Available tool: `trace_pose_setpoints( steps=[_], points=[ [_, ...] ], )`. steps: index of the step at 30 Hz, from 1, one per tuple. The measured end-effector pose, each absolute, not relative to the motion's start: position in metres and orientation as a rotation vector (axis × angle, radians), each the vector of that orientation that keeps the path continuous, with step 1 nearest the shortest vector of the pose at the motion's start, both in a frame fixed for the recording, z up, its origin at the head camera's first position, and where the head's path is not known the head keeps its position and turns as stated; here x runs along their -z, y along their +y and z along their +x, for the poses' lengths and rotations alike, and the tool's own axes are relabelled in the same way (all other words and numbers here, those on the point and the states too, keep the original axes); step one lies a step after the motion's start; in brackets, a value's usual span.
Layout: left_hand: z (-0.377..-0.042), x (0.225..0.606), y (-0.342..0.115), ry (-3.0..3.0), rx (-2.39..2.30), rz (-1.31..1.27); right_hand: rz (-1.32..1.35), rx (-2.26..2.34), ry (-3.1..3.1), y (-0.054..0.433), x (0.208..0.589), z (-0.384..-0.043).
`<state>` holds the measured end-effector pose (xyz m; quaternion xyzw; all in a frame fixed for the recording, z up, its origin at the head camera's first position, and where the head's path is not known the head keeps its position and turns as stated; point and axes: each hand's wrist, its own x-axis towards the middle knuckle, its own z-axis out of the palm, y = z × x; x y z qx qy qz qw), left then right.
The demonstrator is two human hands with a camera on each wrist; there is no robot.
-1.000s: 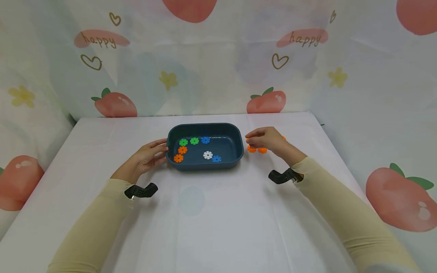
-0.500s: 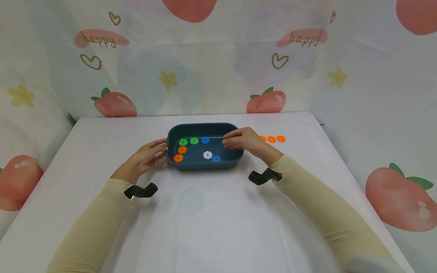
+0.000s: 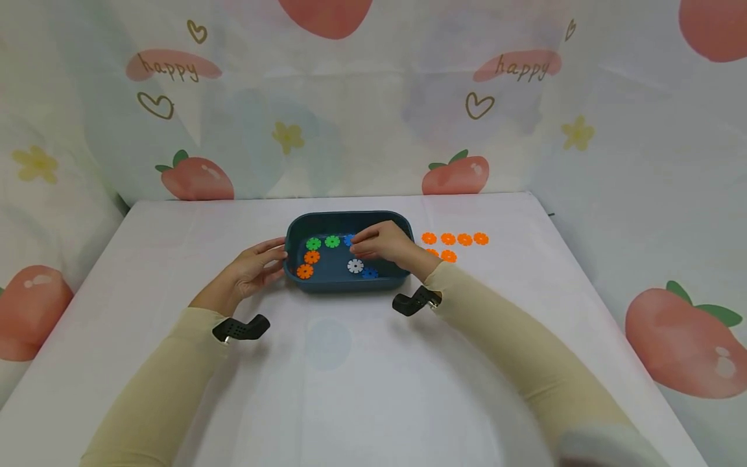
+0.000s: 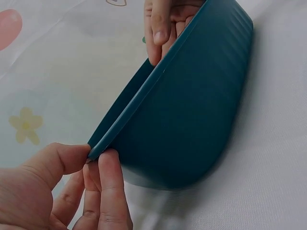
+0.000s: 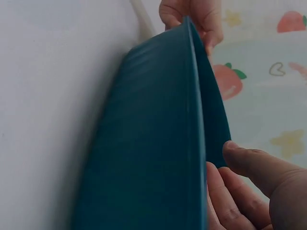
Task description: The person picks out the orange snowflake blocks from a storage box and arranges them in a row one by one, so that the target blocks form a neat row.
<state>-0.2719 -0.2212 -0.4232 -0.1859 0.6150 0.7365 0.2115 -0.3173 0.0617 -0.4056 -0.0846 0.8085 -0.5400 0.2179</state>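
Note:
A dark teal plastic tray (image 3: 344, 285) stands on the table with several small notched discs inside: two green ones, two orange ones, a white disc (image 3: 355, 266) and two blue ones. My left hand (image 3: 252, 267) pinches the tray's left rim; the left wrist view shows the thumb (image 4: 72, 158) at the rim and fingers against the outer wall. Over the tray's inside reaches my right hand (image 3: 385, 245), its fingertips beside the far blue disc (image 3: 348, 240), which they partly cover. No disc shows between its thumb (image 5: 249, 160) and fingers in the right wrist view.
Right of the tray, several orange discs (image 3: 464, 239) lie flat on the white tablecloth (image 3: 373, 389) in two rows. Black wrist straps (image 3: 417, 301) are on both forearms. A printed cloth backdrop (image 3: 350, 130) rises behind and beside the table.
My right hand has moved left, from above the orange discs to inside the tray, uncovering both orange rows. The left hand and the tray have stayed put.

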Motion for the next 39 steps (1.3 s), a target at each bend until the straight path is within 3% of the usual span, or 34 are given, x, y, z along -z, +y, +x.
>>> trace_pose_setpoints(
  steps=[18, 39],
  points=[
    [-0.272, 0.425, -0.222, 1.699, -2.073, -0.509, -0.127, 1.522, 2.19, 0.01, 0.414, -0.325],
    [-0.273, 0.426, -0.222, 1.699, -2.06, -0.518, -0.304, 1.247, 2.53, -0.025, 0.427, -0.324]
  ],
)
